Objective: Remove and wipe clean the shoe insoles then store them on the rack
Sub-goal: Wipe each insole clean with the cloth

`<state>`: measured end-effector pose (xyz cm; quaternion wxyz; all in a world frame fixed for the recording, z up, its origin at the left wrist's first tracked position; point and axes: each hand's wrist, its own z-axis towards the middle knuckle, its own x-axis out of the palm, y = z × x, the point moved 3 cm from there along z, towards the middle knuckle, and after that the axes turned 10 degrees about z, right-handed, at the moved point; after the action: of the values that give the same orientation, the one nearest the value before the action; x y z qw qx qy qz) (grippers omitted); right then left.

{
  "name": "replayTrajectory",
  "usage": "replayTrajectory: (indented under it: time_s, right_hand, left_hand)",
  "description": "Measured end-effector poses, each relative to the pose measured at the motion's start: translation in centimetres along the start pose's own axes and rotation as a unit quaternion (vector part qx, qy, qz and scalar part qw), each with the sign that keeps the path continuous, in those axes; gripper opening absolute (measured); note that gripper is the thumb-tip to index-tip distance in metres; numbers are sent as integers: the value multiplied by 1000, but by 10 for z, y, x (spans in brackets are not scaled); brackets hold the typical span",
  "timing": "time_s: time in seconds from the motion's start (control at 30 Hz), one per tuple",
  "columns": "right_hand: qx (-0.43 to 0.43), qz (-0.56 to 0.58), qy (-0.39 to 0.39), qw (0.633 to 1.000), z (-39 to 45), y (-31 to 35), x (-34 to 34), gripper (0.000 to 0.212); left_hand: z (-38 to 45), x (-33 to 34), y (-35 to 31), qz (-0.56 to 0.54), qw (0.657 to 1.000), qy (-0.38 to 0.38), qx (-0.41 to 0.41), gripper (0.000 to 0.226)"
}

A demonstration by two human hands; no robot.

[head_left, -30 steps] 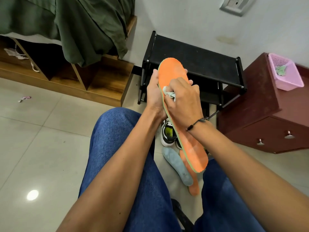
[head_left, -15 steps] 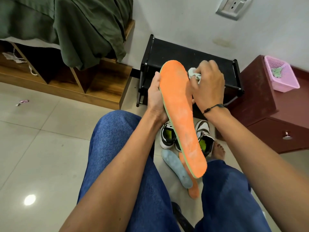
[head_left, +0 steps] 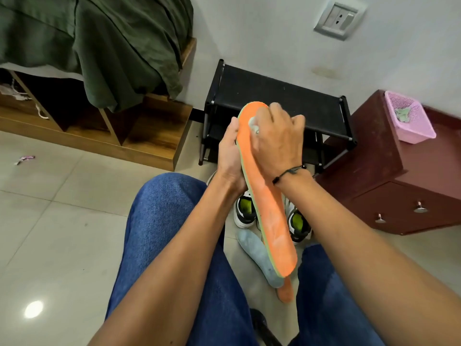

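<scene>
A long orange insole [head_left: 270, 216] with a green edge stands tilted between my knees. My left hand [head_left: 230, 156] grips its left edge near the toe end. My right hand [head_left: 277, 141] lies over the toe half and pinches a small white wipe [head_left: 254, 124] against the orange face. Two more insoles lie on the floor below: a grey-blue insole [head_left: 259, 258] and a second orange insole [head_left: 285, 293], mostly hidden. Two black-and-white shoes [head_left: 245, 211] with green linings stand behind the held insole. The black shoe rack [head_left: 279, 101] stands against the wall with nothing on its top shelf.
A dark red drawer cabinet [head_left: 399, 186] stands right of the rack, with a pink basket [head_left: 409, 118] on top. At the left, a wooden bed frame [head_left: 139, 136] carries a green blanket. A small wrapper [head_left: 23, 159] lies on the tiled floor.
My right hand with the wipe went from the insole's middle off to its right side, then came back onto the toe half. My left hand kept its grip.
</scene>
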<state>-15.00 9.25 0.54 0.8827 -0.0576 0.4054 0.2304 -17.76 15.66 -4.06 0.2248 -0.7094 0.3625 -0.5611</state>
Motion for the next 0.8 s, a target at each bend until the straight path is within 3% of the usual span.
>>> replayTrajectory:
  time_s: [0.07, 0.17, 0.23, 0.33, 0.43, 0.53, 0.63, 0.8]
  right_hand:
    - [57, -23, 5, 998, 8, -12, 2, 20]
    - [195, 10, 79, 978, 19, -40, -2, 16]
    - [257, 52, 70, 963, 21, -52, -13, 17]
    - [196, 146, 4, 970, 18, -38, -24, 8]
    - [100, 183, 24, 978, 4, -2, -17, 12]
    - [47, 158, 85, 983, -8, 24, 2, 40]
    - [31, 113, 37, 992, 2, 16, 4, 23]
    - [29, 7, 6, 1000, 13, -13, 2, 18]
  left_hand:
    - [1, 3, 1, -3, 1000, 10, -3, 54]
    - [3, 3, 3, -66, 997, 40, -28, 63]
    - [4, 2, 3, -88, 993, 70, -41, 72]
    - [8, 1, 6, -86, 994, 60, -42, 68]
    - [9, 4, 8, -76, 997, 29, -14, 55]
    - [6, 4, 7, -100, 994, 34, 0, 50]
    - [5, 2, 4, -92, 995, 38, -5, 52]
    - [-1, 3, 2, -47, 998, 46, -8, 52]
